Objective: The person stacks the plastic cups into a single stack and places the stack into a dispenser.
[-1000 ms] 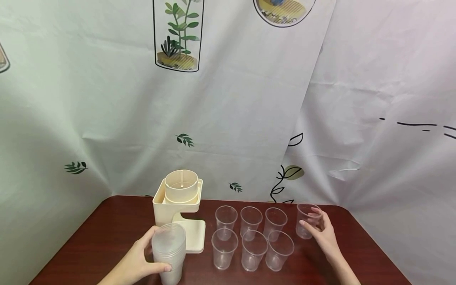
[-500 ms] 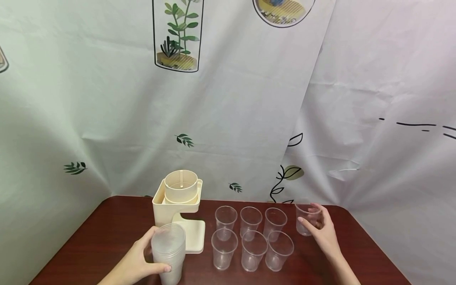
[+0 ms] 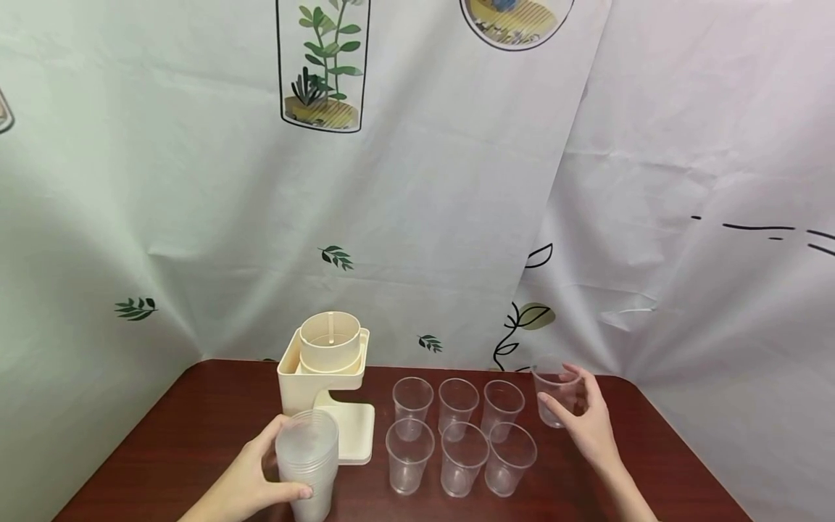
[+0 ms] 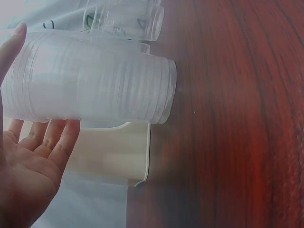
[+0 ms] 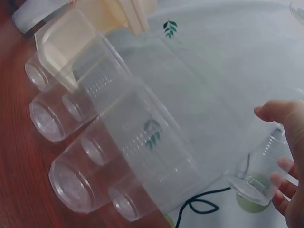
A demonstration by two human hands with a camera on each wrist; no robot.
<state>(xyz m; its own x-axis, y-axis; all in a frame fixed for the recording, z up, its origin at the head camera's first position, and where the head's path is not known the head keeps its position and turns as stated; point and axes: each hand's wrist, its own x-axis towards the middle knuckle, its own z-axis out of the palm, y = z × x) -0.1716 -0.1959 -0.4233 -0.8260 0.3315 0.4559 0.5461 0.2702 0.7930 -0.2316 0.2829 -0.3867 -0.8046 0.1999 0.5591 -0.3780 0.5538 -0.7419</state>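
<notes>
My left hand (image 3: 257, 471) grips a tall nested stack of clear plastic cups (image 3: 310, 464), thumb on the near side and fingers behind. In the left wrist view the stack (image 4: 99, 80) has its base close to the dark red tabletop. At the far right, my right hand (image 3: 592, 428) holds a single clear plastic cup (image 3: 546, 384) between thumb and fingers, its rim overlapping the backdrop. That cup (image 5: 254, 183) appears partly behind the fingers in the right wrist view. Between the hands stand several more clear cups (image 3: 464, 457), upright in two rows of three.
A cream machine (image 3: 322, 380) with a round cylinder on top and a flat base plate (image 3: 355, 433) stands behind the stack. The dark red table (image 3: 176, 442) ends at a white printed cloth (image 3: 417, 181) along its back and sides.
My right hand has moved up and slightly left with the single cup, which now leans a little. The left hand and stack have stayed in place.
</notes>
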